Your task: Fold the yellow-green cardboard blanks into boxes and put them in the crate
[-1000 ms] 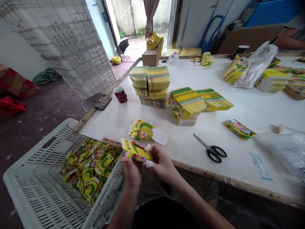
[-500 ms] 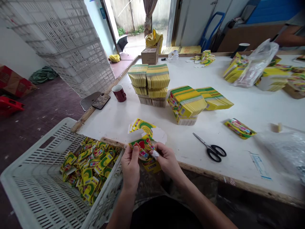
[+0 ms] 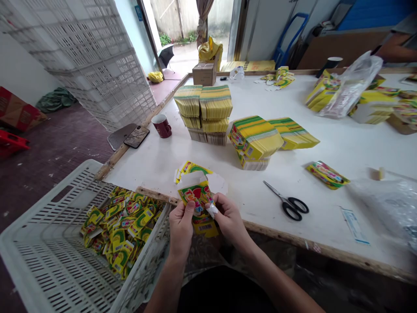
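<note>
The carton [image 3: 196, 198], held flat and sideways a second ago, now stands upright between the hands. Its printed face is to the camera and a white flap is raised at the top. The hands have shifted little and sit just off the table's [image 3: 342, 143] front edge, near its left corner.

Far left, beside that corner, a white crate [image 3: 48, 243] holds a heap of made-up boxes [image 3: 119, 230] against its near side. The left hand [image 3: 180, 226] is closed on the carton's left edge, thumb on the front and fingers behind. The right hand [image 3: 230, 219] pinches the right edge the same way, with white tape on a fingertip. Just beyond the carton, at the front edge, lies a small fan of flats [image 3: 195, 168].

Along the left edge are two phones [image 3: 130, 135] and a red mug [image 3: 162, 125]. Mid-table stand tall stacks [image 3: 203, 108] of flats, and to their right two leaning piles [image 3: 260, 137]. Scissors [image 3: 288, 204] lie near the front edge, with a lone packet [image 3: 327, 174] beyond them and clear plastic [image 3: 387, 204] at the right. Another person's arm [image 3: 395, 48] shows at the far right corner.

As I judge it, a fair batch is done. The flats left well outnumber it, though, and this carton is only part-formed.
</note>
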### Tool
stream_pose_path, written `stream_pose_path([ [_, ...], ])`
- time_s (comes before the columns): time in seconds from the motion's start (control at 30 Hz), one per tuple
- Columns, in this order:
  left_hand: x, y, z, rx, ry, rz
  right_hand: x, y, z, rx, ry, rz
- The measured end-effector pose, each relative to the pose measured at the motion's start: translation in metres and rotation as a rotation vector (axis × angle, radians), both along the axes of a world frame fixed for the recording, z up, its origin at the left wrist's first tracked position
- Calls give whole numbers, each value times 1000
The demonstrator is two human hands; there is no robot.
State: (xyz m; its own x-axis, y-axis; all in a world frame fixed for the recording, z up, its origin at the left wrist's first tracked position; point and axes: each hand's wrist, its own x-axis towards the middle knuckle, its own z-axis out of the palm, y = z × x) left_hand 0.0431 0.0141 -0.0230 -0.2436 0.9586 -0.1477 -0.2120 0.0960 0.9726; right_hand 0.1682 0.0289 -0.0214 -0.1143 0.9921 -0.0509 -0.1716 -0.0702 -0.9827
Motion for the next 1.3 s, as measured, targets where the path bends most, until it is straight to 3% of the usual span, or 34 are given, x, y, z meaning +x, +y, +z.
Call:
stream_pose_path([
  [0.2,3,1,7,38,36,14,-3,0,0,45,-60,0],
  [0.37,3,5,8,146,93,52,-5,-5,2,210,-264,16],
  [0.6,2,5,10,84,213,114,-5,-8,-1,424,-455,45],
  [0.77,4,4,18,73,202,115,-7,-11,-3,470,-510,73],
  [1.07,1,7,16,122,276,112,-10,-14,-2,505,-573,113],
  [1.3,1,1,9,43,103,121,-13,-16,-1,463,-567,131],
])
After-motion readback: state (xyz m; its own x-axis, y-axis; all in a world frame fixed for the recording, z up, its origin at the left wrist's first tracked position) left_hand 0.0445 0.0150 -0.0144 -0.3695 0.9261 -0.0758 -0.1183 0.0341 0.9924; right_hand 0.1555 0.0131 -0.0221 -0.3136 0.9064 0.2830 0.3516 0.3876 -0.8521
